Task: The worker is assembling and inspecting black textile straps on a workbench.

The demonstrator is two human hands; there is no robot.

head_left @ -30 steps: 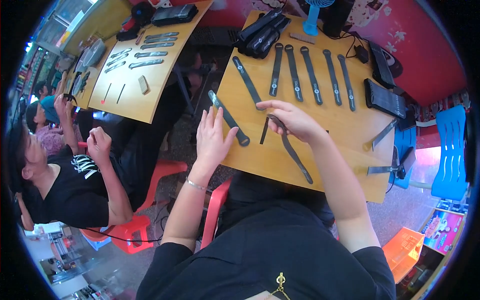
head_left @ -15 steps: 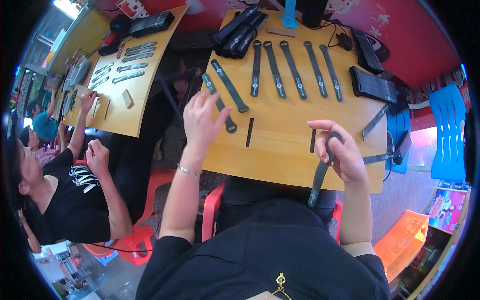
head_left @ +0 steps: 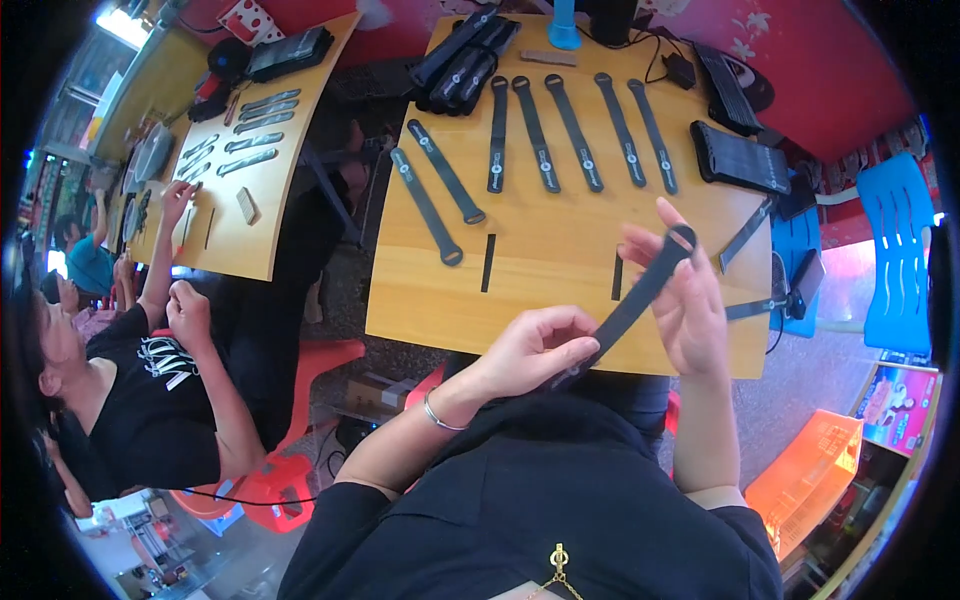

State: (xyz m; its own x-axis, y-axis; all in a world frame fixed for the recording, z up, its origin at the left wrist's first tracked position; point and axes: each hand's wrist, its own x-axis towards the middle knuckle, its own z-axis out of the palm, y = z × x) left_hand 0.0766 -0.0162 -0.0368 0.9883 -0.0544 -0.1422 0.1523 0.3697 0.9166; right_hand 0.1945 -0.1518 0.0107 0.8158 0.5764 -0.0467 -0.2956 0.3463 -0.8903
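A dark grey strap [head_left: 640, 295] with a slotted end slants between my hands above the table's near edge. My left hand [head_left: 540, 352] is closed on its lower end, thumb and fingers pinching it. The upper, slotted end lies between the thumb and fingers of my right hand [head_left: 690, 310], whose index finger sticks up. Two similar straps lie at the left of the table, one strap [head_left: 425, 205] nearer the edge and another strap [head_left: 447, 172] beside it. Farther back, several more straps [head_left: 575, 135] lie in a row, slotted ends away from me.
Two black strips [head_left: 488, 263] mark the wooden table [head_left: 540, 270]. At the back are a bundle of straps [head_left: 465, 65], a blue stand [head_left: 564, 28] and a black case [head_left: 740, 158]. A co-worker [head_left: 150, 380] sits left at another table [head_left: 240, 240]. A blue chair [head_left: 893, 260] stands right.
My left hand has come from over the left straps to the held strap and taken its lower end. The strap's slotted end has swung up, and my right fingers have opened out somewhat.
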